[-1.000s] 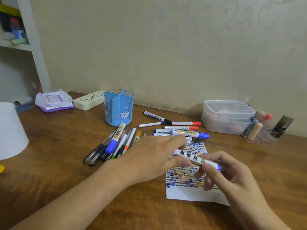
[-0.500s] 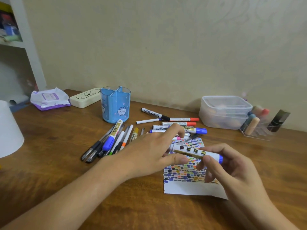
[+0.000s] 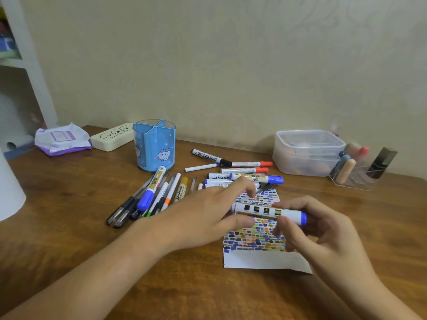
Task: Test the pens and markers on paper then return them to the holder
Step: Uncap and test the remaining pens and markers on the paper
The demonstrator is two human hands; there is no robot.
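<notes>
A fat white marker with a blue cap lies level above the paper, which is covered in small colour swatches. My right hand pinches its capped end between thumb and fingers. My left hand holds the other end with thumb and fingertips. The blue four-part holder stands behind, with nothing showing above its rim. One bunch of pens and markers lies left of my left hand; another group of markers lies beyond the paper.
A clear lidded box and a clear organizer stand at the back right. A cream case and a wipes pack lie at the back left. A white cone-shaped object is at the left edge.
Both hands have kept hold of the marker; it has tilted from slanting down to the right to nearly level. The camera has tipped slightly.
</notes>
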